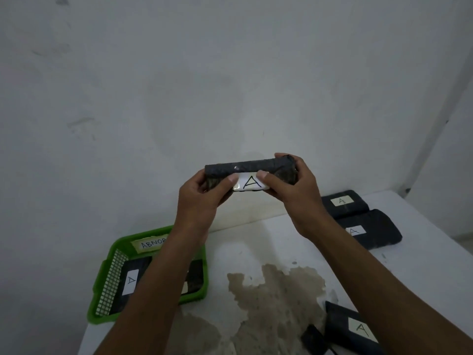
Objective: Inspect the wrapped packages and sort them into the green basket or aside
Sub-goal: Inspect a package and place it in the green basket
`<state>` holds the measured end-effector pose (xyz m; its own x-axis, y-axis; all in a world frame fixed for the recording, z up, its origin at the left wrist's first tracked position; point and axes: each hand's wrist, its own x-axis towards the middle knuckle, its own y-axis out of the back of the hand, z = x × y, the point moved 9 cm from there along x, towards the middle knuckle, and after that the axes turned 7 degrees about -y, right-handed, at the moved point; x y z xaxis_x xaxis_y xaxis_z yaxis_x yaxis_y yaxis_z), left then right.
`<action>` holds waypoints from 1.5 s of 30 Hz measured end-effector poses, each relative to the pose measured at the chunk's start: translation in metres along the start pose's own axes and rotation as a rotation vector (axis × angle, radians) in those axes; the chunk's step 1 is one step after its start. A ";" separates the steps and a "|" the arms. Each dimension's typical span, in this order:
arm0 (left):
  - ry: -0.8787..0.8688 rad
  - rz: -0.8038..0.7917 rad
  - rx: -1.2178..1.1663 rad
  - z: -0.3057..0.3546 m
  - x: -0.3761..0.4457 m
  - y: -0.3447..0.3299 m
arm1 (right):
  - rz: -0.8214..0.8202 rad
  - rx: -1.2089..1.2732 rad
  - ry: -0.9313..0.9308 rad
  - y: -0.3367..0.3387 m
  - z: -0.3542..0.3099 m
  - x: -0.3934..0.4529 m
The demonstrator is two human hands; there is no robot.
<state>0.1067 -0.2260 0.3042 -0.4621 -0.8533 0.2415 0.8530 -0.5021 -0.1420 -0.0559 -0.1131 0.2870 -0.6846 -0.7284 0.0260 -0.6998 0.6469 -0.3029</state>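
Two hands, your left hand [202, 198] and right hand [294, 193], pinch the black package [245, 167] by its ends, raised above the table [256, 239]. It looks soft, light, slippery; keep gripping the ends.

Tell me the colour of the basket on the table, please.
The basket is bright green; the head view shows it at lower left.

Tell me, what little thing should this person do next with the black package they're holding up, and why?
Probably turn it over to check the other sides. Both the left hand and right hand hold the package in the air with only its "A" label side facing the camera, so nothing yet shows whether it belongs in the green basket or aside.
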 end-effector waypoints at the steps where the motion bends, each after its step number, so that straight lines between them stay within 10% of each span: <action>1: -0.001 0.004 0.012 0.000 -0.001 0.000 | 0.009 -0.013 0.005 0.001 0.000 -0.001; 45: 0.016 0.012 0.011 -0.009 -0.012 0.000 | -0.043 0.006 -0.031 0.004 0.013 -0.006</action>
<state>0.1096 -0.2172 0.2929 -0.4558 -0.8612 0.2248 0.8609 -0.4907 -0.1344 -0.0523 -0.1094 0.2731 -0.6469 -0.7625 0.0098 -0.7275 0.6133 -0.3075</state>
